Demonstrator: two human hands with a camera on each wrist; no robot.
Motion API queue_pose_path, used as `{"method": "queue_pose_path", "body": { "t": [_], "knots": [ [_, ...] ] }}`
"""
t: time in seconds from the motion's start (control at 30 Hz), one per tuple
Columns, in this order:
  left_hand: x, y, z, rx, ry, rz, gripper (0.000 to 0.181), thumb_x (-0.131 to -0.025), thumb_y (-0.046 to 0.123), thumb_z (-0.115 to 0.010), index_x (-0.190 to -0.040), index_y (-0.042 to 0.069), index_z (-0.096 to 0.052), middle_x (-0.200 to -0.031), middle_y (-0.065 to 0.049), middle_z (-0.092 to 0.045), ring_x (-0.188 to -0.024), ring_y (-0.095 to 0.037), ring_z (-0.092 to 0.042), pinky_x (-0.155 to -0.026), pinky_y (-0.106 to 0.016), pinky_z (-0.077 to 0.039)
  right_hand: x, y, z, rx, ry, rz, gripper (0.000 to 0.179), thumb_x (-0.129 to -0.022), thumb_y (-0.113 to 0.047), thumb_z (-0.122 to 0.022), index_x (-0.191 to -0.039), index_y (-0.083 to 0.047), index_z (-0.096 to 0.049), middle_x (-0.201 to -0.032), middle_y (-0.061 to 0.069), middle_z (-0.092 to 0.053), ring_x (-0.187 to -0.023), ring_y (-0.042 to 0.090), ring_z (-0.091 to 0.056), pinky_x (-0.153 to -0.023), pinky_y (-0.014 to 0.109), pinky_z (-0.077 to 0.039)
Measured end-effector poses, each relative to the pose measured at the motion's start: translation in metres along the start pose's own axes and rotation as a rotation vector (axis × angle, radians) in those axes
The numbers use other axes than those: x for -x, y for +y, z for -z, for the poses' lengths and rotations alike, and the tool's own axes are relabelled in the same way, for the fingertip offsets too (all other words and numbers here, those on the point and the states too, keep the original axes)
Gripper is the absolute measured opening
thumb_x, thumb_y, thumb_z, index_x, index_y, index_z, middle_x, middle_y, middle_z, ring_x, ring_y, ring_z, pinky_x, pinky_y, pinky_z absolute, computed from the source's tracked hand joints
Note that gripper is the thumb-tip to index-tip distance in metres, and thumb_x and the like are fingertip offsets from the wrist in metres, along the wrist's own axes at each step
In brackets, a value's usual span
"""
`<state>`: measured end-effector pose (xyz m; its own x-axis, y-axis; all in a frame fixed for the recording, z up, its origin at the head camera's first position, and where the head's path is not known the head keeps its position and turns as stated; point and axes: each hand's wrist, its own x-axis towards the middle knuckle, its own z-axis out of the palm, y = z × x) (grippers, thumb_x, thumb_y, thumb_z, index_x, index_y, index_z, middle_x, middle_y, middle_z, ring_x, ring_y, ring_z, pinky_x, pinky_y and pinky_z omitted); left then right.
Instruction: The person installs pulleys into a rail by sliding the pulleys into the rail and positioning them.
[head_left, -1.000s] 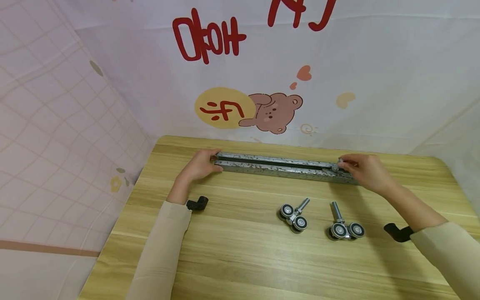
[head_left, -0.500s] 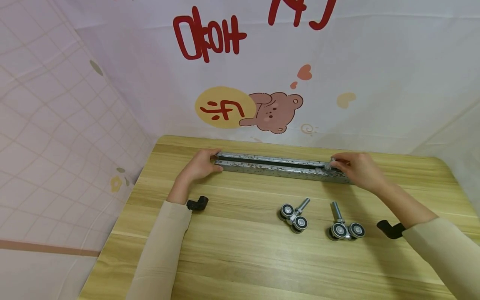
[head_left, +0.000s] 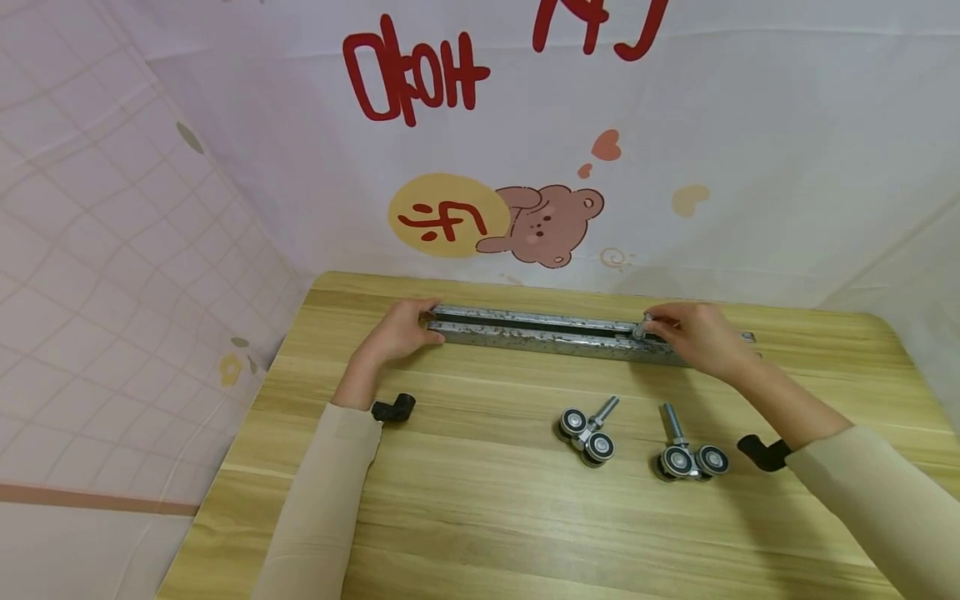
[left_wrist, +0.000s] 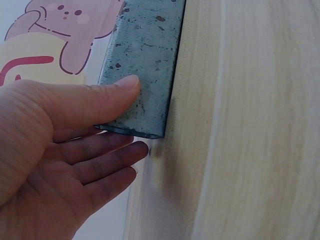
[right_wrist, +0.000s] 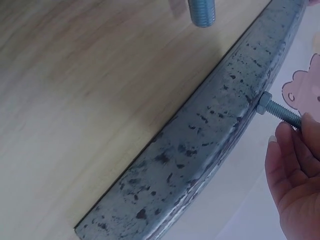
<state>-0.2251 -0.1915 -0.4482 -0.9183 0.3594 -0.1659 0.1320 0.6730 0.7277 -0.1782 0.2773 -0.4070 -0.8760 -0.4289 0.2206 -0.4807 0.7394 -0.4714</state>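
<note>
A long slotted metal rail (head_left: 540, 342), grey with dark specks, lies across the back of the table. My left hand (head_left: 401, 332) grips its left end. In the left wrist view the thumb (left_wrist: 127, 84) presses on the rail's side wall, and the other fingers reach past the end. My right hand (head_left: 701, 337) pinches a threaded bolt (right_wrist: 281, 112) between thumb and fingers. The bolt's nut (right_wrist: 263, 103) sits right at the slot edge, and the bolt sticks up out of the slot. Whatever is below it is hidden inside the rail.
Two roller trolleys with threaded bolts lie in front of the rail, one left (head_left: 587, 437) and one right (head_left: 690, 460). A black angled piece shows at each wrist, left (head_left: 393, 407) and right (head_left: 763, 454). A printed cloth (head_left: 750, 125) hangs behind the table.
My right hand has moved left along the rail with the bolt, and the rail's right end now shows past the hand. The left hand and the two trolleys have stayed put.
</note>
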Motion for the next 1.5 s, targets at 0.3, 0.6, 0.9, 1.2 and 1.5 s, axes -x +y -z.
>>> {"method": "queue_pose_path", "body": {
  "t": [0.3,0.6,0.9,1.2,1.5],
  "knots": [
    [0.0,0.001,0.0,0.005,-0.003,0.004,0.073,-0.096,0.009,-0.078,-0.159,0.0,-0.042,-0.156,-0.019,-0.051,-0.138,-0.036,-0.052,-0.11,-0.05,-0.047,-0.007,-0.008,-0.002,-0.007,-0.047,-0.011,0.022,-0.103,-0.006,-0.068,-0.116,0.009,-0.074,-0.105,0.023,-0.076,-0.093,0.042,-0.074,-0.077,0.055,-0.06],
    [0.001,0.002,0.001,-0.004,-0.004,-0.001,0.072,-0.096,0.009,-0.078,-0.159,0.0,-0.042,-0.155,-0.02,-0.051,-0.138,-0.036,-0.052,-0.11,-0.05,-0.047,-0.015,-0.012,-0.008,-0.008,-0.056,-0.004,0.019,-0.103,-0.006,-0.067,-0.115,0.006,-0.076,-0.104,0.019,-0.076,-0.094,0.039,-0.074,-0.077,0.053,-0.06],
    [0.001,0.001,0.001,0.01,-0.002,0.003,0.073,-0.096,0.01,-0.078,-0.159,0.0,-0.042,-0.154,-0.02,-0.052,-0.138,-0.036,-0.052,-0.109,-0.05,-0.048,-0.023,-0.019,-0.014,0.001,-0.063,0.031,0.015,-0.102,-0.006,-0.068,-0.111,0.003,-0.077,-0.1,0.015,-0.077,-0.09,0.033,-0.075,-0.075,0.051,-0.06],
    [0.001,0.001,0.001,0.003,0.0,-0.008,0.073,-0.096,0.01,-0.078,-0.159,0.0,-0.043,-0.156,-0.019,-0.05,-0.138,-0.036,-0.052,-0.11,-0.05,-0.047,-0.032,-0.028,-0.018,0.009,-0.093,0.037,0.015,-0.101,-0.004,-0.069,-0.112,0.005,-0.076,-0.099,0.016,-0.076,-0.087,0.03,-0.073,-0.075,0.05,-0.059],
    [0.0,0.002,0.001,0.0,-0.004,0.008,0.073,-0.096,0.009,-0.078,-0.159,0.0,-0.043,-0.153,-0.02,-0.053,-0.138,-0.036,-0.052,-0.107,-0.049,-0.049,-0.04,-0.036,-0.024,0.004,-0.103,0.053,0.015,-0.101,-0.004,-0.07,-0.111,0.005,-0.076,-0.098,0.014,-0.077,-0.084,0.027,-0.072,-0.074,0.048,-0.058]
  ]
}}
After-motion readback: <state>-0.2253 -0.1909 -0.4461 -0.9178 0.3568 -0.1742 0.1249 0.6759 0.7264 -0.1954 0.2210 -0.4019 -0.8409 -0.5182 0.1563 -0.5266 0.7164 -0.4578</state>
